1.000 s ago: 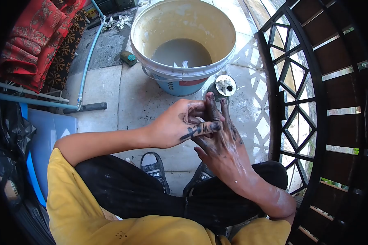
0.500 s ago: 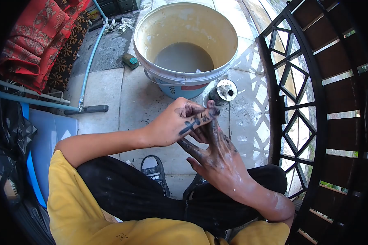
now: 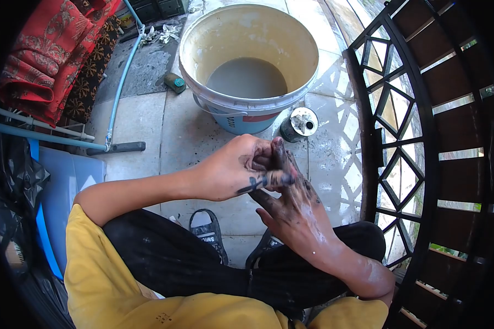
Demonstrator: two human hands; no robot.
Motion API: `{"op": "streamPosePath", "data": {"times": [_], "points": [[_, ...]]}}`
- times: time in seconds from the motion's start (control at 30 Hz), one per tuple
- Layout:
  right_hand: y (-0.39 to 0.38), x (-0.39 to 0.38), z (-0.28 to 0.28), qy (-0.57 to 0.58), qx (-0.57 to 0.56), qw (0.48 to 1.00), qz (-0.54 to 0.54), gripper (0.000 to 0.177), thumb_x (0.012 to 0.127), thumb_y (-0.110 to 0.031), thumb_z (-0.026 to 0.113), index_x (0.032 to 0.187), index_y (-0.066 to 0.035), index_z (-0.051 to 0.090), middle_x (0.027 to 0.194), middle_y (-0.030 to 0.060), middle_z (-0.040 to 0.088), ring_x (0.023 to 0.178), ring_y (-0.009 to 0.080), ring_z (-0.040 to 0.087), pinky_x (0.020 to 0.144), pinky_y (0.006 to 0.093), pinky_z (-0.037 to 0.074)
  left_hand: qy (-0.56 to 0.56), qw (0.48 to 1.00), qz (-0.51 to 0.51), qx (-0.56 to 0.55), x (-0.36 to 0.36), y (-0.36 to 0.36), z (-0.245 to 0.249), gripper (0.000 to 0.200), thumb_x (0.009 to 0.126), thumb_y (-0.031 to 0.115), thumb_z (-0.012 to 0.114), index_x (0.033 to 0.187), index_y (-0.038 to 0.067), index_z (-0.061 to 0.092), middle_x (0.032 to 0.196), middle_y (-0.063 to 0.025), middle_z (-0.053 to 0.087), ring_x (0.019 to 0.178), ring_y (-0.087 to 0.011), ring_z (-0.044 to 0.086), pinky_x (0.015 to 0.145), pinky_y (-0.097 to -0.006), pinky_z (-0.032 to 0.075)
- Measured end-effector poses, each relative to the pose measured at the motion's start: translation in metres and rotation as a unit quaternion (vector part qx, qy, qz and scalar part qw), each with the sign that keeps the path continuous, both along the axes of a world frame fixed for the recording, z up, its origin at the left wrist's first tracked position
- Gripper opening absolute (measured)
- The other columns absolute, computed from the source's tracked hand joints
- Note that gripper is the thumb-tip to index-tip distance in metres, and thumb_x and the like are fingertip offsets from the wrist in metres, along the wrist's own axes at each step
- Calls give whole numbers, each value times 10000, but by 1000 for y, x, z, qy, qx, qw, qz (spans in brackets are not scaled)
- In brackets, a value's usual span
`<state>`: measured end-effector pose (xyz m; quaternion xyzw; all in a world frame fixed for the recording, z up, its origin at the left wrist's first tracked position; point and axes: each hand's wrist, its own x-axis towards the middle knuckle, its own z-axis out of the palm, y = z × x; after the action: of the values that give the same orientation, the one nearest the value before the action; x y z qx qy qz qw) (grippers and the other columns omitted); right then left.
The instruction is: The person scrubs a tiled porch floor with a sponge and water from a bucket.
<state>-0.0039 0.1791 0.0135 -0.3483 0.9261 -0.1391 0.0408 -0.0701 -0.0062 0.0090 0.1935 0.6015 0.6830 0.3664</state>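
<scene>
My left hand [image 3: 241, 167], black stains along its index finger and knuckles, is closed around the fingers of my right hand [image 3: 299, 211]. Dark smears cover the right hand's fingers and back, with whitish wet-looking streaks toward the wrist. Its fingers are stretched out and partly hidden behind the left hand. I see no tool in either hand. Just beyond the hands stands a large bucket [image 3: 250, 101] with murky grey liquid [image 3: 247, 78] inside. Beside its base is a small dark can [image 3: 300, 125] with a pale top and a hole in it.
A small green-topped object [image 3: 175, 83] lies left of the bucket. A dark metal gate [image 3: 400, 137] runs along the right. At left are red patterned fabric [image 3: 49, 49], a light-blue pipe [image 3: 117, 88] and a translucent plastic box [image 3: 71, 178]. Sandals [image 3: 208, 233] rest on the tiles.
My left hand has shifted along the right hand's fingers, its index finger now lying across near the knuckles. The right hand has turned slightly. Bucket and can stay put.
</scene>
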Motion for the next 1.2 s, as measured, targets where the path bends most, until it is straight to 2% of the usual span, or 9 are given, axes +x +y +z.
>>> {"op": "streamPosePath", "data": {"times": [0.07, 0.13, 0.23, 0.57, 0.77, 0.83, 0.93, 1.1, 1.2], "points": [[-1, -3, 5, 1, -21, 1000, -8, 486, 784, -169, 716, 1251, -194, 584, 1461, 252, 279, 1341, 401, 343, 1028, 468, 409, -37, 999, 14, 18, -2, 2, 6, 279, 956, 208, 598, 1057, -52, 617, 997, -72, 660, 900, -99, 606, 838, -275, 512], [-2, -4, 9, -7, -8, 1000, -5, 461, 787, -176, 717, 1233, -197, 602, 1471, 255, 272, 1326, 402, 362, 1005, 468, 428, 58, 998, 16, 33, -3, 1, 2, 331, 999, 257, 512, 1044, -56, 609, 954, -78, 666, 867, -103, 630, 819, -276, 530], [-4, -2, 7, 0, -57, 998, 1, 465, 789, -183, 717, 1239, -203, 601, 1451, 257, 295, 1310, 396, 386, 974, 469, 453, -6, 999, 47, 18, -2, -3, 7, 397, 1024, 306, 441, 1029, -53, 609, 887, -91, 680, 783, -122, 678, 722, -255, 563], [-9, 2, 10, 3, -36, 999, 14, 462, 813, -232, 705, 1261, -241, 590, 1405, 260, 285, 1254, 425, 437, 926, 467, 487, -12, 999, 37, 14, -3, -5, 16, 371, 963, 303, 581, 966, -60, 656, 882, -81, 686, 790, -97, 657, 714, -242, 548], [-4, -2, 11, -65, -111, 991, 38, 401, 825, -277, 702, 1219, -249, 636, 1346, 268, 365, 1246, 419, 436, 920, 497, 480, 4, 1000, 20, 17, -3, -9, 22, 289, 873, 195, 712, 1008, -54, 655, 938, -76, 686, 882, -105, 634, 815, -258, 509], [-2, -4, 14, -188, -203, 959, 61, 428, 800, -314, 724, 1220, -272, 653, 1246, 225, 481, 1205, 382, 460, 965, 481, 445, 4, 1000, 6, 24, -3, -13, 20, 303, 821, 135, 759, 1049, -37, 656, 989, -94, 691, 925, -131, 649, 852, -281, 512], [1, -8, 22, -182, -203, 954, 121, 435, 824, -343, 686, 1241, -228, 636, 1154, 185, 540, 1052, 302, 552, 917, 408, 478, -14, 999, 9, 48, -1, -13, 25, 307, 820, 131, 758, 1056, -35, 653, 988, -93, 691, 927, -132, 649, 860, -282, 509], [2, -15, 20, -237, -298, 916, 127, 394, 770, -288, 747, 1160, -254, 700, 1155, 150, 580, 1070, 275, 552, 933, 395, 459, 34, 999, -4, 40, -6, -17, 20, 314, 863, 118, 708, 1122, -40, 628, 1006, -108, 690, 924, -144, 665, 855, -292, 528], [2, -15, 21, -203, -350, 906, 122, 390, 746, -258, 769, 1133, -264, 717, 1224, 134, 565, 1052, 268, 569, 932, 386, 464, -14, 999, -7, 44, -5, -17, 27, 272, 949, 199, 603, 1023, -62, 616, 934, -114, 687, 836, -142, 679, 745, -266, 559]]}}
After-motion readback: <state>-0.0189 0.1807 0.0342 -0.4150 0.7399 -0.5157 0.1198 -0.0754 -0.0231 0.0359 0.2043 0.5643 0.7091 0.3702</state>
